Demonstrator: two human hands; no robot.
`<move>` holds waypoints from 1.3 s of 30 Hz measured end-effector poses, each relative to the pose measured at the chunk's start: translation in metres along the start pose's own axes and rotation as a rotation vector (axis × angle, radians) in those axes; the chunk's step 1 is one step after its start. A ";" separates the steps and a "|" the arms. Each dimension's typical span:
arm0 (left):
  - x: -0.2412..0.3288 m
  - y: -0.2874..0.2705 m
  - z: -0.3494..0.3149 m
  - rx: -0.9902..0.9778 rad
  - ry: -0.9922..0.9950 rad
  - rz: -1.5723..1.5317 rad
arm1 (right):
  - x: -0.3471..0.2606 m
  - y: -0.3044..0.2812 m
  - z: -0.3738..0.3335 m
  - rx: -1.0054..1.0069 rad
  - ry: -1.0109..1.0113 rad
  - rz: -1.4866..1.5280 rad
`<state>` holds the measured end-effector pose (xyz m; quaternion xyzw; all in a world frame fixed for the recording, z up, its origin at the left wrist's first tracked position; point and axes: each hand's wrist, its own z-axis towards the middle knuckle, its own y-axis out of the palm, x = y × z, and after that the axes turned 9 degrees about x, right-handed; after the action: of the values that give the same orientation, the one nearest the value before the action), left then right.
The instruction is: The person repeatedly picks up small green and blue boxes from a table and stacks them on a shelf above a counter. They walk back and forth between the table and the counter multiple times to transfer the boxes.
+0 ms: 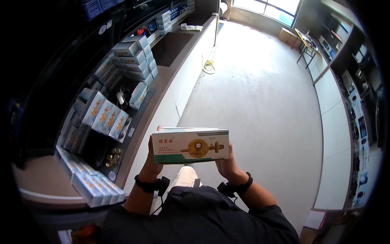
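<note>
In front of my body I hold a white and green cardboard box (190, 156) with a brass-coloured gas regulator printed on its front. My left hand (151, 164) grips its left end, and my right hand (230, 166) presses on the right end. Several thin edges show along the top, so more boxes may lie behind the front one; I cannot tell. The fingers are partly hidden by the box. A black strap with a small device circles each wrist.
On the counter (162, 83) to my left stand stacked regulator boxes (136, 61), more upright ones (103, 114) and a row of boxes (95, 185) at the near end. Brass fittings (113, 157) lie among them. A yellow hose (209, 67) lies on the floor. Shelves (357, 122) line the right.
</note>
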<state>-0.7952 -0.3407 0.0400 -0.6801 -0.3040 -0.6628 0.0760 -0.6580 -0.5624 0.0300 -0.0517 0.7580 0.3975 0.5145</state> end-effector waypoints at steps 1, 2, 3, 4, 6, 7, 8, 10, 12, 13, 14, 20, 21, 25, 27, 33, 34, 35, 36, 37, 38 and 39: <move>0.003 0.002 0.031 0.005 0.041 0.021 | -0.003 -0.008 0.039 -0.019 -0.004 0.001; 0.005 0.001 0.064 0.016 0.070 0.045 | -0.003 -0.014 0.080 -0.033 0.002 0.005; -0.002 0.003 0.101 0.058 0.034 0.012 | -0.005 -0.022 0.116 -0.005 -0.005 0.007; -0.013 0.007 0.137 0.070 0.024 -0.055 | -0.008 -0.035 0.149 0.026 -0.014 0.009; -0.026 0.020 0.211 0.235 -0.044 -0.319 | -0.024 -0.048 0.219 0.091 -0.041 0.001; -0.021 0.026 0.248 0.163 -0.056 -0.194 | -0.035 -0.052 0.250 0.136 -0.055 -0.013; -0.025 0.031 0.293 0.057 -0.029 -0.212 | -0.049 -0.060 0.275 0.198 -0.058 -0.039; -0.012 0.050 0.375 -0.145 -0.110 -0.103 | -0.073 -0.088 0.329 0.237 -0.033 -0.055; 0.003 0.080 0.451 -0.224 -0.195 -0.064 | -0.103 -0.106 0.382 0.310 -0.095 -0.050; 0.006 0.097 0.483 -0.226 -0.242 -0.064 | -0.119 -0.116 0.406 0.318 -0.121 0.000; -0.004 0.106 0.518 -0.203 -0.198 -0.018 | -0.133 -0.126 0.434 0.323 -0.150 0.051; -0.070 0.148 0.729 -0.166 -0.185 0.001 | -0.169 -0.227 0.613 0.382 -0.286 -0.235; -0.077 0.153 0.761 -0.161 -0.190 -0.020 | -0.170 -0.251 0.649 0.299 -0.381 -0.536; -0.091 0.166 0.880 -0.084 -0.235 -0.090 | -0.203 -0.277 0.795 0.209 -0.006 -0.047; -0.076 0.170 0.931 -0.058 -0.205 -0.123 | -0.221 -0.279 0.857 0.218 0.039 -0.101; -0.045 0.137 1.088 0.067 -0.165 -0.104 | -0.234 -0.259 1.035 0.166 0.239 -0.101; -0.043 0.126 1.118 0.084 -0.124 -0.027 | -0.238 -0.250 1.070 0.160 0.269 -0.110; -0.042 0.113 1.145 0.110 -0.087 0.050 | -0.234 -0.246 1.103 0.100 0.282 -0.128; -0.032 0.107 1.169 0.118 -0.003 0.134 | -0.230 -0.242 1.142 0.044 0.276 -0.139; -0.023 0.100 1.193 0.132 0.074 0.225 | -0.225 -0.238 1.179 -0.009 0.269 -0.148; -0.013 0.093 1.217 0.153 0.151 0.314 | -0.217 -0.235 1.211 -0.023 0.277 -0.139; -0.012 0.084 1.241 0.154 0.267 0.303 | -0.209 -0.228 1.242 -0.037 0.285 -0.129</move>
<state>0.3096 0.2166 -0.0823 -0.6162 -0.2355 -0.7029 0.2661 0.4680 0.0287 -0.1158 -0.1659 0.8109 0.3663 0.4252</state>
